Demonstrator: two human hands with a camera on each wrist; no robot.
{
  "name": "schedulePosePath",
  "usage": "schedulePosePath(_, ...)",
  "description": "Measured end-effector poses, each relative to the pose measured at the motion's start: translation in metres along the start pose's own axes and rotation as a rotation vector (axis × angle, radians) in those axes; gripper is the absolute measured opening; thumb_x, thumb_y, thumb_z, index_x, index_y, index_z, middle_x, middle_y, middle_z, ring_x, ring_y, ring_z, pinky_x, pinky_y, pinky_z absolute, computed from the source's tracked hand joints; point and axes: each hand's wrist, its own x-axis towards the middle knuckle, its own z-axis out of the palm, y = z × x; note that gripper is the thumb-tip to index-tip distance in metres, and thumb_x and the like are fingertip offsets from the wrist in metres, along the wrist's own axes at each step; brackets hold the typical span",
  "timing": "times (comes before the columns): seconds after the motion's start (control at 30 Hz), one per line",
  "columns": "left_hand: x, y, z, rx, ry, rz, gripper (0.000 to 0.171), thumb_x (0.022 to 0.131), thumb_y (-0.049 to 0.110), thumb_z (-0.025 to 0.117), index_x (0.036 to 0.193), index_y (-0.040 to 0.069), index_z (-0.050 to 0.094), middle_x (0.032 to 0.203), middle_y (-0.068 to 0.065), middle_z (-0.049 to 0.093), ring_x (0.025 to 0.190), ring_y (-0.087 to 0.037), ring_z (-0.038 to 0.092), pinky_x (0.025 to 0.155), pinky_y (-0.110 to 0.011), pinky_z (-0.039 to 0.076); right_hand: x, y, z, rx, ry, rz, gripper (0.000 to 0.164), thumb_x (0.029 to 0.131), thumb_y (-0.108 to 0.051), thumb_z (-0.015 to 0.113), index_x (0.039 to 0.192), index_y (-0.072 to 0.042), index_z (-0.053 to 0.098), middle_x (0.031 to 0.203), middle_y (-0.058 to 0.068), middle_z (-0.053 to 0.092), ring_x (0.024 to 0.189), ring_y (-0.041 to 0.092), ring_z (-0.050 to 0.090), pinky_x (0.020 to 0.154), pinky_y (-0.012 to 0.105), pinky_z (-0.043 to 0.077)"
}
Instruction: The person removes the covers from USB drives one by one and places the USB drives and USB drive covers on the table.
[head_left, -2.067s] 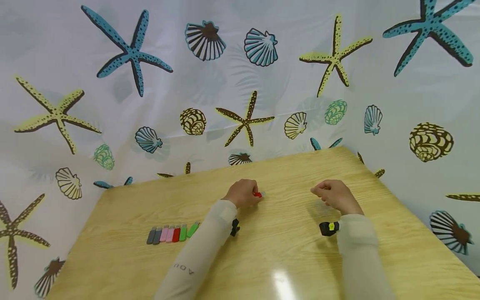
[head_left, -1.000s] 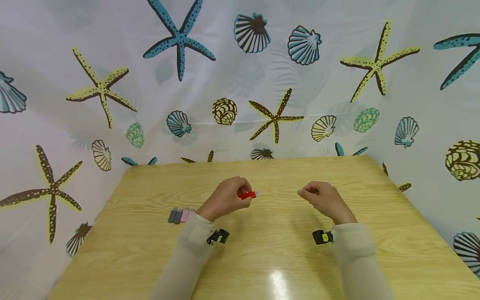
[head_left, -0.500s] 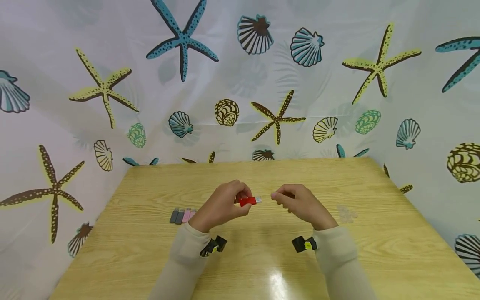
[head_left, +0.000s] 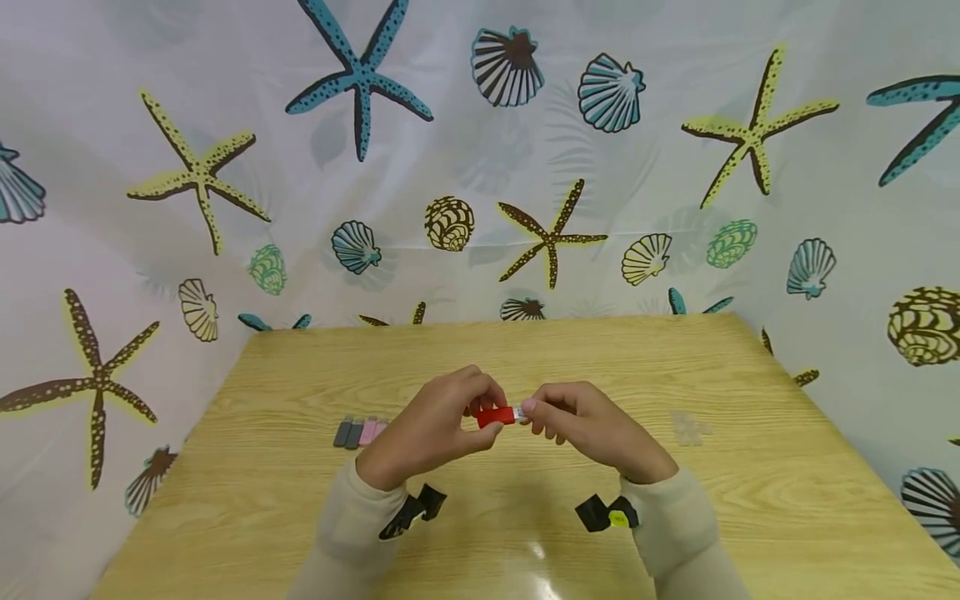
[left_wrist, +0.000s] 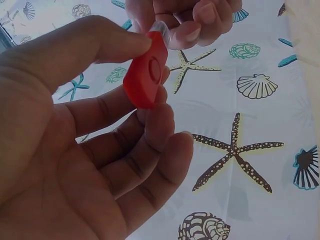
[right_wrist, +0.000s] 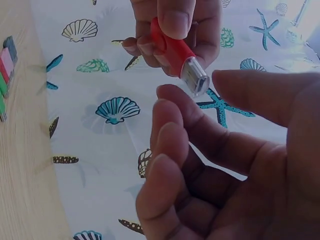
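My left hand pinches a red USB flash drive between thumb and fingers above the table. The drive's metal plug end, under a clear cap, points toward my right hand. The right thumb and index fingertips stand on either side of that cap, right at its end, with a slim gap showing in the right wrist view. The other right fingers are loosely bent. In the left wrist view the red body lies between the left thumb and fingers, with its round button-like mark showing.
Grey USB drives and pink USB drives lie in a row at left, partly hidden by the left arm; green ones show in the right wrist view. Small clear pieces lie at right. A patterned cloth hangs behind the table.
The left hand lifts the red drive from the table and brings it toward the middle. The right hand moves left from beside the clear pieces until its fingertips are at the drive's capped end.
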Motion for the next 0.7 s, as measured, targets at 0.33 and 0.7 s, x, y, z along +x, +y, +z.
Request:
schedulePosePath(0.33,-0.004,0.014,-0.008,-0.015,-0.047,0.018,0.02,0.082,0.016,0.073,0.101,0.016,0.066,0.09,0.01,0.056,0.077,-0.005,0.053,0.07,-0.021,0.051,-0.005,-0.007,0.002,0.139,-0.12,-0.051,0.032,0.103,-0.026,0.048,0.085,-0.005,0.064,0.07,0.011,0.054,0.062,0.015,0.048,0.057,0.027,0.042)
schedulePosePath(0.7,-0.004,0.012,-0.008,-0.16,-0.022,0.008,0.022,0.09,0.028,0.068,0.106,0.013,0.064,0.08,0.009,0.056,0.067,-0.007,0.051,0.06,-0.024,0.049,-0.009,-0.013,0.0,0.164,-0.142,-0.129,0.031,0.104,-0.02,0.046,0.085,-0.003,0.062,0.068,0.013,0.052,0.06,0.016,0.049,0.058,0.027,0.043)
